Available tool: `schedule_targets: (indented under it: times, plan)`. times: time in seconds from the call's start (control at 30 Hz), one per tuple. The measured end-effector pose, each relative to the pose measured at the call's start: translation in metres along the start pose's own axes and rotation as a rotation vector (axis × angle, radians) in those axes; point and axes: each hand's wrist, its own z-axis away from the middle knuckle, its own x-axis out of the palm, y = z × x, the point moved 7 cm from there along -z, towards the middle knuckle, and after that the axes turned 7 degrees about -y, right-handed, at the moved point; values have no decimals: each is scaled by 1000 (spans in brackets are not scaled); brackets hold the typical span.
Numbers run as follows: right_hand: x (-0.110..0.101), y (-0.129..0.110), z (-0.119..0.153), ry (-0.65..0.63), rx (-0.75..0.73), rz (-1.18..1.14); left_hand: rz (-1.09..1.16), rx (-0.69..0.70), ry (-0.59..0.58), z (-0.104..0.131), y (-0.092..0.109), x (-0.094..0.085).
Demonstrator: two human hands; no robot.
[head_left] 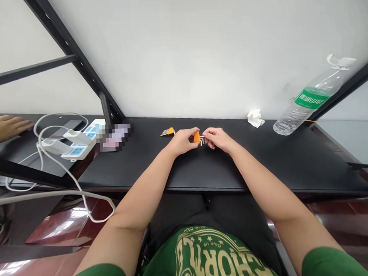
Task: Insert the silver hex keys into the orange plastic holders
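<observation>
My left hand (184, 142) pinches an orange hex key holder (196, 136) between thumb and fingers, above the middle of the black table. Short bent ends of metal hex keys (202, 141) stick out of the holder towards the right. Close beside them, my right hand (217, 139) is closed on a hex key, mostly covered by the fingers; a thin metal length (219, 128) shows behind the knuckles. A second orange holder with several hex keys (168, 131) lies on the table just left of my left hand.
On the black table (136, 164) stand a tilted-looking plastic water bottle (307, 98) and a crumpled tissue (255, 117) at right. To the left are a blurred phone-like object (116, 137), a white power strip (88, 140) with cables, and another person's hand (8, 127).
</observation>
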Motion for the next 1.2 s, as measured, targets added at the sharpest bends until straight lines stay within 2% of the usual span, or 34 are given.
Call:
schedule_targets:
  times: [0.07, 0.13, 0.2, 0.3, 0.33, 0.37, 0.47, 0.57, 0.73, 0.87, 1.07, 1.2]
  plan:
    - [6, 5, -3, -27, 27, -36, 6, 17, -16, -1, 7, 3]
    - [6, 6, -5, -16, 37, 24, -6, 22, -31, -1, 9, 5]
    - [-8, 2, -3, 85, 19, 206, -21, -1, -34, -1, 5, 6]
    - [-44, -4, 5, 310, 38, 694, -37, -63, -44, 0, -9, 4]
    - [-54, -3, 7, 342, 85, 847, -43, -76, -53, 1, -13, 4]
    - [-62, 1, 8, 351, 124, 905, -54, -82, -60, 1, -16, 4]
    - [-72, 13, 10, 332, 197, 965, -95, -80, -68, 2, -19, 3]
    - [-69, 17, 10, 323, 216, 1005, -113, -105, -78, 2, -20, 5]
    - [-60, 9, 9, 312, 213, 1050, -75, -142, -79, 2, -30, 7]
    - [-46, 6, 6, 243, 195, 1011, -60, -117, -78, 1, -32, 9]
    - [-8, -11, 3, 84, -51, 840, -39, -78, -69, 1, -26, 9]
    - [-2, -22, 4, 84, -163, 765, 6, -50, -49, 2, -22, 7]
